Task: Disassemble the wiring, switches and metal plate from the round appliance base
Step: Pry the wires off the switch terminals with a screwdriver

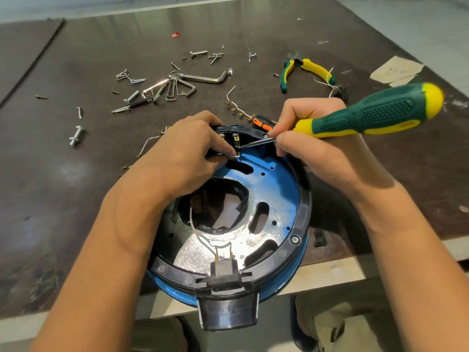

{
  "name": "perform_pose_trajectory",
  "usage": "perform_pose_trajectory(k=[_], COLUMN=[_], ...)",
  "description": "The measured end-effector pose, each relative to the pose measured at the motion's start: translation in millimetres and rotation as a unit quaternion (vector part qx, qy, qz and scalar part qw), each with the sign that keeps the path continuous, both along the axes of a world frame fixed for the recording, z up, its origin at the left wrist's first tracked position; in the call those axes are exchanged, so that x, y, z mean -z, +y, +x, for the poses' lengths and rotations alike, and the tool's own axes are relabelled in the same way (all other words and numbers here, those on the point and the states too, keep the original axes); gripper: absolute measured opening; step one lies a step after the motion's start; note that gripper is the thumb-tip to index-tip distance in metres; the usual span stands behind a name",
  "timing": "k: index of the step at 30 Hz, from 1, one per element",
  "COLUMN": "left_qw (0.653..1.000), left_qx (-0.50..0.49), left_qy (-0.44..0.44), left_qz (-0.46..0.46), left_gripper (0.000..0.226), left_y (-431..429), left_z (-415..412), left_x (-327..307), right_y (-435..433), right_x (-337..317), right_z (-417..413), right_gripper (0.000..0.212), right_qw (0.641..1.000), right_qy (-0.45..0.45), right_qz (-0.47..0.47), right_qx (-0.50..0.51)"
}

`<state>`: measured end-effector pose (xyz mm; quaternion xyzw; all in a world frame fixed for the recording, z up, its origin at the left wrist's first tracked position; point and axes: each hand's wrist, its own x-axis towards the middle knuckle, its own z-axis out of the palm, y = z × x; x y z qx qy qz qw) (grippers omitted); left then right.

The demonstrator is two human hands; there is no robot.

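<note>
With the round appliance base [302, 214] at the tabletop's [76, 186] near edge, the left hand [185, 151] pinches a white wire [234, 155] at its far-rim switch [236, 141], steadying it while the right hand [312, 138], fingers clamped on the screwdriver [375, 113], seemingly pries the terminal

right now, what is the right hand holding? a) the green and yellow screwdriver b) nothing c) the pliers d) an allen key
a: the right hand grips the green and yellow screwdriver, its tip at the switch terminals on the far rim of the round base; the pliers lie apart on the table.
</note>
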<state>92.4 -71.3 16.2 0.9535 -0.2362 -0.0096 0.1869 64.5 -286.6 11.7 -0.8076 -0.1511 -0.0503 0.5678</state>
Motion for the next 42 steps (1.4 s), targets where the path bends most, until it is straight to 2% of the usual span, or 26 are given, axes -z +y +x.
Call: perform_pose_trajectory(k=[2, 8, 19, 24, 27, 32, 38, 42], left_qw=[1.0, 1.0, 1.0, 1.0, 1.0, 1.0, 0.999, 0.997], left_qx=[0.002, 0.007, 0.001, -0.004, -0.008, -0.002, -0.02, -0.034], left_qy=[-0.002, -0.004, 0.006, 0.005, -0.001, -0.015, -0.042, -0.063], left_qz=[-0.004, 0.001, 0.018, 0.018, 0.017, 0.016, 0.011, -0.006], left_gripper=[0.026, 0.027, 0.028, 0.029, 0.026, 0.016, 0.02, 0.014], left_y=[0, 0, -1, -1, -2, -4, -17, -24], left_z=[0, 0, 2, 3, 1, -3, -1, -2], left_x=[0, 1, 0, 0, 1, 1, 1, 5], right_y=[2, 12, 8, 1, -7, -18, -21, -15], right_x=[-1, -2, 3, 8, 8, 9, 11, 12], right_z=[0, 5, 18, 12, 7, 4, 8, 9], right_gripper=[0.011, 0.025, 0.016, 0.024, 0.009, 0.007, 0.018, 0.022], right_qw=[1.0, 0.994, 0.978, 0.987, 0.995, 0.996, 0.999, 0.998], right_qy=[-0.004, 0.05, 0.118, 0.073, 0.042, 0.031, 0.004, 0.03], right_qz=[-0.001, 0.074, 0.157, 0.141, 0.095, 0.066, 0.015, 0.047], right_qx=[0.005, 0.07, 0.071, 0.03, 0.001, -0.041, -0.033, -0.001])
